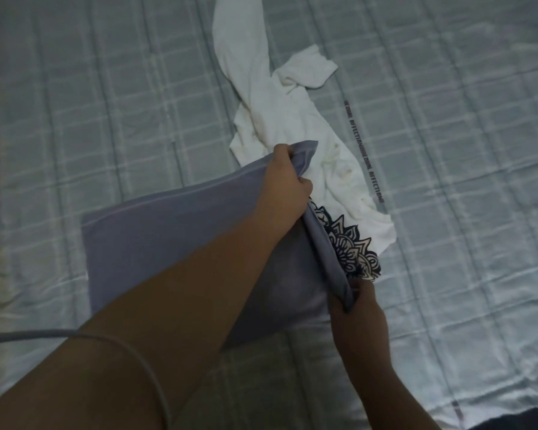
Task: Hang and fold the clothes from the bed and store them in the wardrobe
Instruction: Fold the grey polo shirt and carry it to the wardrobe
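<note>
Currently, the left grip (288, 178) is closing its fingers and thumb round the far end of the raised edge of the grey garment (168, 243). The right grip (356, 301) is pinching the near end of that same edge between curled fingers. Both grips are holding the edge up off the bed (106, 88), while the rest of the grey garment is lying flat and spread out to the left of the hands.

Judged from this, the folding step is in hand: one side of the garment is being lifted for a fold. The next move is probably calling for both grips to be carrying the edge across to the left together, keeping it taut and level, so that it is landing square on the flat part.

A white shirt (261, 103) with a dark flower-like print (351, 249) is lying crumpled just beyond the raised edge, touching the grey garment and waiting unfolded. A line of dark lettering (371, 178) is running along beside it; whether it is belonging to the shirt or the sheet cannot be told.

The bed is wearing a pale checked sheet, lightly creased. A thin pale cable (131, 346) is looping over the left forearm. The wardrobe is not showing.
</note>
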